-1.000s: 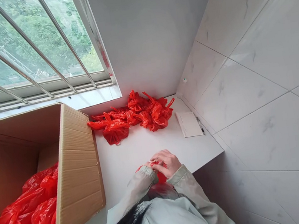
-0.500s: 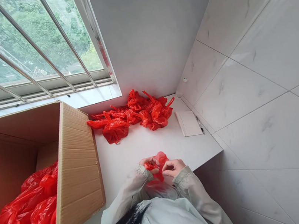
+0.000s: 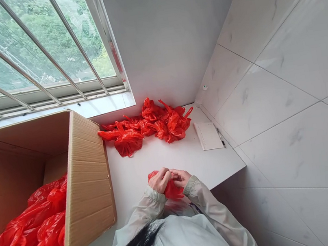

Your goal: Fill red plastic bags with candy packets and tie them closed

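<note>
Close to my body, over the near edge of the white table (image 3: pixel 128 170), both hands grip one red plastic bag (image 3: pixel 172 191). My left hand (image 3: pixel 159 180) has its fingers curled down on the bag, with a bit of red film showing on its left side. My right hand (image 3: pixel 182 177) pinches the film just to the right, its fingertips close to those of the left. Below the hands the bag hangs loosely. Part of it is hidden behind the fingers and sleeves.
Crumpled red plastic bags (image 3: pixel 164 125) lie in a heap along the wall. A notebook (image 3: pixel 209 136) with a pen (image 3: pixel 220 137) rests at the right. On the left stands a large cardboard box (image 3: pixel 88 183) holding more red bags (image 3: pixel 34 233), below a barred window (image 3: pixel 32 48).
My hands have come together over the bag. The left has turned so its back faces up, and red film now shows at its left. The view has shifted slightly.
</note>
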The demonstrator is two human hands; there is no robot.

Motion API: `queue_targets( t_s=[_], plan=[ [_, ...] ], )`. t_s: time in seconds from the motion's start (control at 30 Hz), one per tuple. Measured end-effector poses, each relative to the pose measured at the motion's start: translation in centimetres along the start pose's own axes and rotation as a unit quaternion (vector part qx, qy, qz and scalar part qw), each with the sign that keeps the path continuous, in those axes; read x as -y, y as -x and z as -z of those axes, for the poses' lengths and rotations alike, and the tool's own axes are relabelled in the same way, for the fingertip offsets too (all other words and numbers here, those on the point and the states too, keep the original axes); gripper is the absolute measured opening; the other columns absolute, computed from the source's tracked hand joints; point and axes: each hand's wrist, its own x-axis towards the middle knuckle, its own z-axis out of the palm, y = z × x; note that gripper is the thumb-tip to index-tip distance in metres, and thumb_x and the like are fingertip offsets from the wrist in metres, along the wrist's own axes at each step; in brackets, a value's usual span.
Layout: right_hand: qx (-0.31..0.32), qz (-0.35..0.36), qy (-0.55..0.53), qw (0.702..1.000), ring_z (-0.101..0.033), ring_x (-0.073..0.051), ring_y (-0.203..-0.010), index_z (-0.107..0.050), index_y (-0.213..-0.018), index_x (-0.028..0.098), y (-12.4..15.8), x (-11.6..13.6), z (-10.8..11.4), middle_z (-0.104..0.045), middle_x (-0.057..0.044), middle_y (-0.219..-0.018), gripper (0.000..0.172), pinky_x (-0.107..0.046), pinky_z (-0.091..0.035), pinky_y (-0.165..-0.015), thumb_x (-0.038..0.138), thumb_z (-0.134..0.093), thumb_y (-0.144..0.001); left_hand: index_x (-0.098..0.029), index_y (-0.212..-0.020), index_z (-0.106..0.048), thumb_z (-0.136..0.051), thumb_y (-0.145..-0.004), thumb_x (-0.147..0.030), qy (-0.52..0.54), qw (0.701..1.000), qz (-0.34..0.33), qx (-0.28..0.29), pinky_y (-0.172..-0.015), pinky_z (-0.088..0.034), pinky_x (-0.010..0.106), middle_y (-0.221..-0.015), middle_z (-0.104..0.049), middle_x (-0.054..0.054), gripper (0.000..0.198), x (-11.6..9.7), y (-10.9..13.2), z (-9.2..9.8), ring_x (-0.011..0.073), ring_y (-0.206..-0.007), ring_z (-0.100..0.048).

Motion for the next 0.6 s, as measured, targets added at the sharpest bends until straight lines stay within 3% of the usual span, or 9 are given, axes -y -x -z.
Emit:
queue_targets(
  t_s=[0.1, 0.17, 0.27, 0.37, 0.6],
  plan=[
    [-0.008, 0.009, 0.031, 0.999, -0.062, -0.011, -0.059, -0.074, -0.079, 0.022, -0.1, 0.1, 0.2, -0.067, 0.005, -0.062, 0.02, -0.018, -0.049, -0.058, 0.017, -0.056, -0.072, -0.02, -0.074, -0.056, -0.031, -0.092, -0.015, -0.023, 0.999, -0.024, -0.022, -0.061, -0.044, 0.019, -0.077, -0.056, 0.002, 0.031, 0.7, 0.0, -0.2, 0.0105, -0.062, -0.053],
    [-0.047, 0.011, 0.057, 0.997, -0.065, -0.013, -0.069, -0.075, -0.078, 0.023, -0.2, 0.2, 0.7, -0.071, 0.001, -0.073, 0.02, -0.02, -0.05, -0.064, 0.017, -0.056, -0.076, -0.02, -0.069, -0.056, -0.034, -0.091, -0.016, -0.042, 0.998, -0.044, -0.032, -0.061, -0.045, 0.02, -0.077, -0.055, 0.003, 0.031, 1.3, 0.0, -0.5, 0.0116, -0.064, -0.052],
    [-0.099, 0.01, 0.102, 0.99, -0.066, -0.018, -0.088, -0.076, -0.081, 0.024, 0.0, 0.0, 1.3, -0.075, -0.004, -0.092, 0.019, -0.027, -0.051, -0.079, 0.016, -0.059, -0.079, -0.019, -0.068, -0.058, -0.042, -0.093, -0.023, -0.068, 0.994, -0.073, -0.043, -0.07, -0.048, 0.025, -0.087, -0.057, 0.007, 0.029, 2.2, 0.3, -0.5, 0.0155, -0.075, -0.054],
    [-0.112, -0.001, 0.14, 0.984, -0.065, -0.02, -0.094, -0.078, -0.082, 0.026, 0.6, -0.7, 1.3, -0.075, -0.004, -0.095, 0.02, -0.03, -0.05, -0.087, 0.015, -0.062, -0.08, -0.019, -0.073, -0.06, -0.048, -0.093, -0.031, -0.088, 0.991, -0.089, -0.046, -0.08, -0.049, 0.033, -0.096, -0.056, 0.01, 0.027, 3.0, 1.4, -0.2, 0.0199, -0.085, -0.054],
    [-0.148, -0.108, 0.208, 0.961, -0.062, -0.022, -0.093, -0.078, -0.085, 0.028, 1.2, -4.8, 2.2, -0.074, -0.003, -0.095, 0.023, -0.031, -0.046, -0.084, 0.018, -0.058, -0.084, -0.018, -0.067, -0.058, -0.041, -0.091, -0.027, -0.103, 0.994, -0.035, -0.015, -0.076, -0.05, 0.037, -0.095, -0.053, 0.012, 0.03, 6.6, 5.1, -0.6, 0.022, -0.082, -0.053]
  ],
)
